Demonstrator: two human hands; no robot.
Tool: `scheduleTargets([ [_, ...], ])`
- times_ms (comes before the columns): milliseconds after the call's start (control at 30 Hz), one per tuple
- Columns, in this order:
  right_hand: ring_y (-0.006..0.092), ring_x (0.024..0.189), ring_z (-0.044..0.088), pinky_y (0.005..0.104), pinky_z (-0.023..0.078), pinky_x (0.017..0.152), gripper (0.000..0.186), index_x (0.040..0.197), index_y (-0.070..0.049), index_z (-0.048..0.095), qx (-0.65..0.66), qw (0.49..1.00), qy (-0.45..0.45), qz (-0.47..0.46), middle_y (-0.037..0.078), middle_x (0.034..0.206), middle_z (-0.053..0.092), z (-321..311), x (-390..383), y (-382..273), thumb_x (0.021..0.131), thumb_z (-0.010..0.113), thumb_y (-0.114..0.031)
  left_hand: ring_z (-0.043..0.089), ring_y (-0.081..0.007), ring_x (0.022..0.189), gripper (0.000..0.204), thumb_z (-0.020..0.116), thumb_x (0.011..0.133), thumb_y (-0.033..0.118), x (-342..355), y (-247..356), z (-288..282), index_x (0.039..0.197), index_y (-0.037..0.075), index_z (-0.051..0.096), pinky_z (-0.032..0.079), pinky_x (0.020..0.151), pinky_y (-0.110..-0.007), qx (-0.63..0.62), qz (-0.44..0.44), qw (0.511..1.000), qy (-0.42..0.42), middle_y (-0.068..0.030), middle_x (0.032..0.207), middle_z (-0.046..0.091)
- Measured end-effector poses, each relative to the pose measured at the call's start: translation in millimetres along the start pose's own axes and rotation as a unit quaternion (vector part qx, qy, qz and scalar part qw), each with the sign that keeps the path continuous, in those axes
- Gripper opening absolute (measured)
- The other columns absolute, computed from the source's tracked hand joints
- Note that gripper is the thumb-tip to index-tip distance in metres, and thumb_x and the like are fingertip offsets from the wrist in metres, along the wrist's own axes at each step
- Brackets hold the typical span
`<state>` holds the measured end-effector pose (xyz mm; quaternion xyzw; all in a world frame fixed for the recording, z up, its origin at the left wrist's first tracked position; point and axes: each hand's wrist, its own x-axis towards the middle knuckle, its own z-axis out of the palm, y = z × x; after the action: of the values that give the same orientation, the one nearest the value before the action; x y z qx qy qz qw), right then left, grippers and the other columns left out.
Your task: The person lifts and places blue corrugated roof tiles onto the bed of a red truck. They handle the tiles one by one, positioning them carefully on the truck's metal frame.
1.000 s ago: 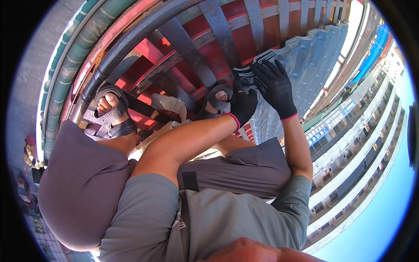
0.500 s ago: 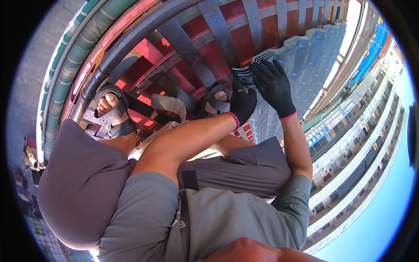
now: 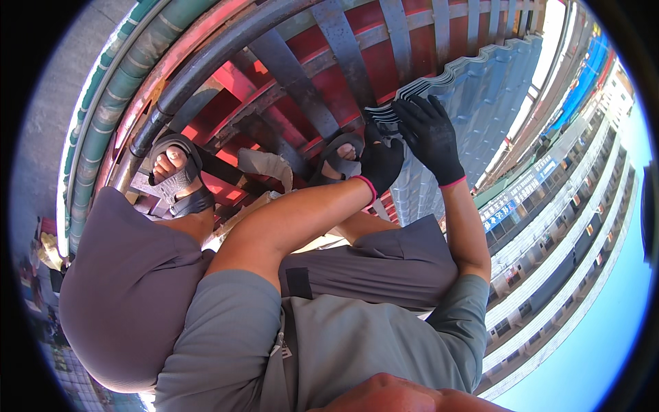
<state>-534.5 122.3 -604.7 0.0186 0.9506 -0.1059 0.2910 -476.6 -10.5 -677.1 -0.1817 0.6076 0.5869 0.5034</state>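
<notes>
A stack of blue-grey corrugated sheets (image 3: 480,89) lies on a red steel frame (image 3: 384,62) in front of me. Both my hands wear black gloves with pink cuffs. My left hand (image 3: 381,165) is closed on the near corner of the stack, just below its layered edge. My right hand (image 3: 431,137) lies flat on the top sheet with its fingers spread and its fingertips at that edge. My forearms cross above my knees, which are in grey shorts.
My sandalled feet (image 3: 175,175) (image 3: 340,158) stand on dark steel bars of the frame. A dark pipe (image 3: 206,69) and green pipes (image 3: 117,89) run along the left. Far below on the right are building fronts (image 3: 549,226) and open sky.
Both hands stay at the corner of the sheet stack; they have hardly moved.
</notes>
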Motion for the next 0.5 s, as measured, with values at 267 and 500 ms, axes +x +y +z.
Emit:
scheduleTargets([
  [267,0.0276,0.121,0.053,0.0474,0.037,0.105,0.043,0.123,-0.012,0.062,0.001,1.0,0.001,0.001,0.007,0.127,0.06,0.7,-0.6,-0.5,0.08,0.067,-0.014,0.06,-0.0326,0.101,0.051,0.059,0.084,0.011,0.7,2.3,-0.8,0.129,0.0,0.039,0.046,0.086,-0.038,-0.016,-0.004,1.0,-0.005,-0.0196,0.108,0.061],
  [500,0.0276,0.121,0.053,0.0473,0.037,0.105,0.044,0.124,-0.013,0.061,0.0,1.0,0.002,0.001,0.007,0.127,0.06,0.8,-1.0,-1.3,0.081,0.067,-0.014,0.059,-0.0352,0.104,0.056,0.06,0.084,0.013,0.1,4.0,-2.5,0.132,-0.001,0.036,0.045,0.087,-0.039,0.003,-0.016,1.0,-0.014,-0.0213,0.111,0.06],
])
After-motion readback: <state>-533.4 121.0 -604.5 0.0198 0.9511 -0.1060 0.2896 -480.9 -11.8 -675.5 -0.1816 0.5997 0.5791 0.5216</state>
